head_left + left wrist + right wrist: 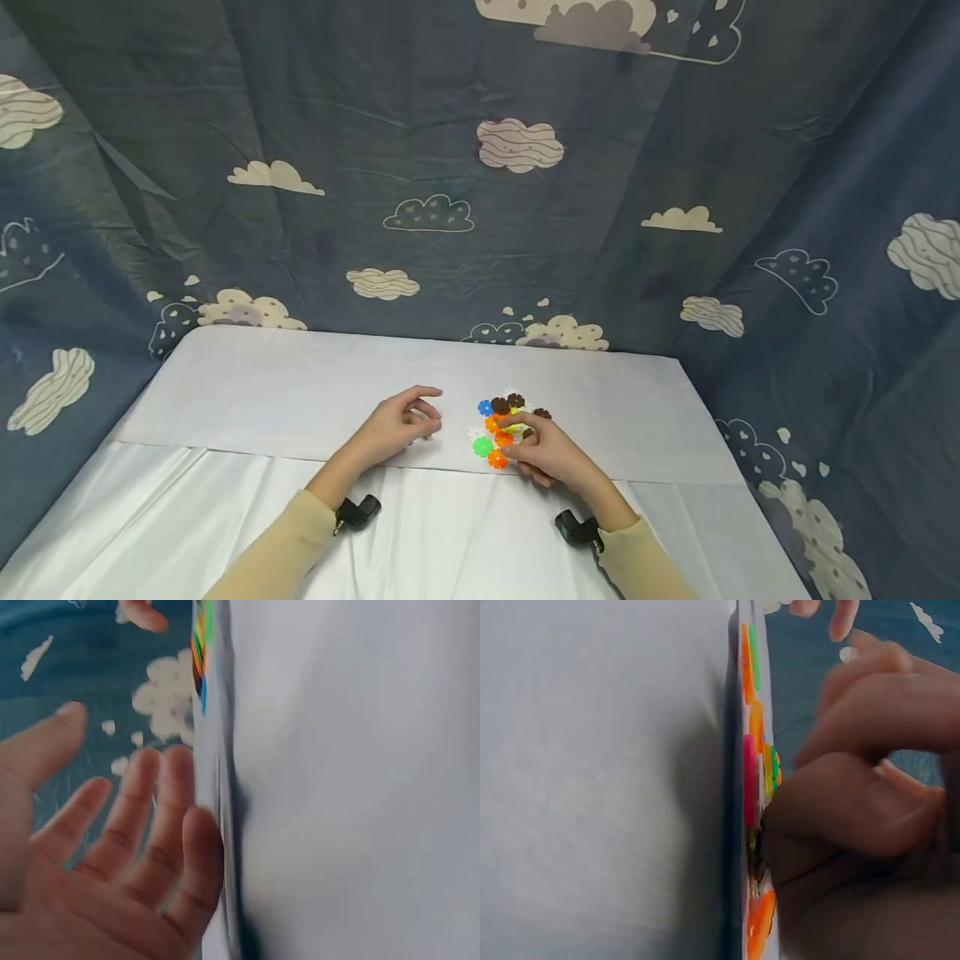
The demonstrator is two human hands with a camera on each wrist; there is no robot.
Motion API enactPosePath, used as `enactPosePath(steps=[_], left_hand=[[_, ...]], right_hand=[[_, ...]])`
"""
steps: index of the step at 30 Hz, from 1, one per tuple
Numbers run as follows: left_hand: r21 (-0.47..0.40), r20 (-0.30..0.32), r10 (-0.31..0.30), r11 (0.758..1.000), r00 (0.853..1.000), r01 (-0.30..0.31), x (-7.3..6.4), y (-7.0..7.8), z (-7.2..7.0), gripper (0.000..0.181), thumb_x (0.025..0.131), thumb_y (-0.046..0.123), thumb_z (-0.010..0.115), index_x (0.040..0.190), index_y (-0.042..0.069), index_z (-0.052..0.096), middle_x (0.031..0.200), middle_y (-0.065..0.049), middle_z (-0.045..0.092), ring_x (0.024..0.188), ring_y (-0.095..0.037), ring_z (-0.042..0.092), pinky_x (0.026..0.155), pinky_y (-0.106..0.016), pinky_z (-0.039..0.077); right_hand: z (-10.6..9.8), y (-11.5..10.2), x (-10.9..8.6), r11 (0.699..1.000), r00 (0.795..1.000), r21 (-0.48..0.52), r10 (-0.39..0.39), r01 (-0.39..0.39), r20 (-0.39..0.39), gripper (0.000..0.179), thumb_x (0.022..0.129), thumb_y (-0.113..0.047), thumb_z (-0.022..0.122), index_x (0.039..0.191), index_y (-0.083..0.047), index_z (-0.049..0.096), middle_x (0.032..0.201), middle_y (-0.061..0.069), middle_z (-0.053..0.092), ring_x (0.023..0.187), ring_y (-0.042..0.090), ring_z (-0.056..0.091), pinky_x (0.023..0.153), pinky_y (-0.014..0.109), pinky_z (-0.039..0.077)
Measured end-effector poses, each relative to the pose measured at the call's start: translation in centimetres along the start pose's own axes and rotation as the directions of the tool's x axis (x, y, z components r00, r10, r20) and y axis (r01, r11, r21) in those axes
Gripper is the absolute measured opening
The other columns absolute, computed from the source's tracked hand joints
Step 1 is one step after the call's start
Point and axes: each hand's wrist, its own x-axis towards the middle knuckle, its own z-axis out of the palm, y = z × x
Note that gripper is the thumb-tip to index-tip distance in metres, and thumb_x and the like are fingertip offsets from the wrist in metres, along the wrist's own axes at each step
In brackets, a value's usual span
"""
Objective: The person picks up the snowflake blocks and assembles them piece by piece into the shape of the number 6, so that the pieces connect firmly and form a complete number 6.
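Note:
Small notched plastic discs in several colours lie in a loose pile right of centre on the white table in the head view. Among them are a blue disc (486, 407), dark brown discs (500, 406), a green disc (483, 447) and an orange disc (497, 459). My right hand (551, 450) is over the pile's right side, index finger and thumb spread apart above the discs. It hides part of the pile. My left hand (393, 429) hovers left of the pile, fingers loosely bent, with nothing in it. The left wrist view shows its palm bare.
The white table (300, 392) has a cloth fold running across its front part. A dark curtain (420, 133) with cloud prints hangs behind and on both sides. Black wrist cameras (358, 512) are strapped to both wrists.

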Motion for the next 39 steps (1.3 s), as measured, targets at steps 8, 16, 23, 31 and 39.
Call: enactPosePath(steps=[8, 16, 23, 31, 39], left_hand=[[0.226, -0.019, 0.048, 0.973, 0.999, -0.042, 2.2, -0.3, 3.5, 0.042, 0.096, 0.026, 0.080, 0.136, 0.020, 0.069, 0.094, 0.011, 0.068, 0.075, -0.007, 0.060, 0.071, -0.027, 0.049], [0.466, 0.014, 0.079, 0.882, 0.997, -0.076, 3.4, 0.9, 5.1, 0.032, 0.091, 0.026, 0.083, 0.122, 0.018, 0.077, 0.078, 0.008, 0.056, 0.067, -0.009, 0.047, 0.063, -0.026, 0.038], [0.512, 0.054, 0.087, 0.853, 0.995, -0.103, 3.4, 1.6, 5.6, 0.023, 0.094, 0.022, 0.081, 0.117, 0.021, 0.081, 0.080, 0.007, 0.055, 0.072, -0.010, 0.049, 0.064, -0.026, 0.039], [0.305, -0.047, 0.054, 0.952, 0.997, -0.037, 3.1, 0.8, 5.1, 0.004, 0.097, 0.021, 0.077, 0.096, 0.017, 0.075, 0.084, 0.005, 0.068, 0.076, -0.010, 0.057, 0.072, -0.028, 0.047], [-0.212, 0.082, -0.064, 0.974, 0.995, 0.080, 0.7, -0.1, 3.4, 0.019, 0.105, 0.021, 0.067, 0.108, 0.003, 0.072, 0.085, -0.007, 0.079, 0.061, -0.010, 0.056, 0.053, -0.019, 0.044]], right_hand=[[0.7, 0.4, 0.1, 0.985, 0.999, -0.168, -0.030, 0.032, 0.016, 0.040, 0.095, -0.024, 0.081, 0.129, -0.010, 0.066, 0.055, 0.001, 0.058, 0.033, 0.009, 0.044, 0.037, 0.023, 0.038], [1.8, -0.1, 0.3, 0.946, 0.999, -0.322, -0.045, 0.038, -0.013, 0.029, 0.095, -0.026, 0.081, 0.119, -0.015, 0.068, 0.051, -0.004, 0.056, 0.031, 0.009, 0.043, 0.037, 0.021, 0.036], [1.7, 0.0, 0.4, 0.950, 0.999, -0.313, -0.027, 0.015, -0.033, 0.028, 0.094, -0.025, 0.082, 0.108, -0.011, 0.063, 0.052, -0.003, 0.056, 0.032, 0.008, 0.043, 0.037, 0.021, 0.035], [1.4, 0.7, 0.4, 0.978, 0.999, -0.210, -0.015, 0.005, -0.046, 0.022, 0.102, -0.025, 0.072, 0.093, -0.008, 0.062, 0.057, -0.002, 0.060, 0.037, 0.009, 0.047, 0.041, 0.021, 0.035], [2.1, -0.3, 0.0, 0.996, 0.996, 0.081, -0.037, 0.043, -0.077, 0.023, 0.106, -0.020, 0.065, 0.105, 0.003, 0.067, 0.074, 0.004, 0.068, 0.048, 0.009, 0.051, 0.043, 0.020, 0.042]])
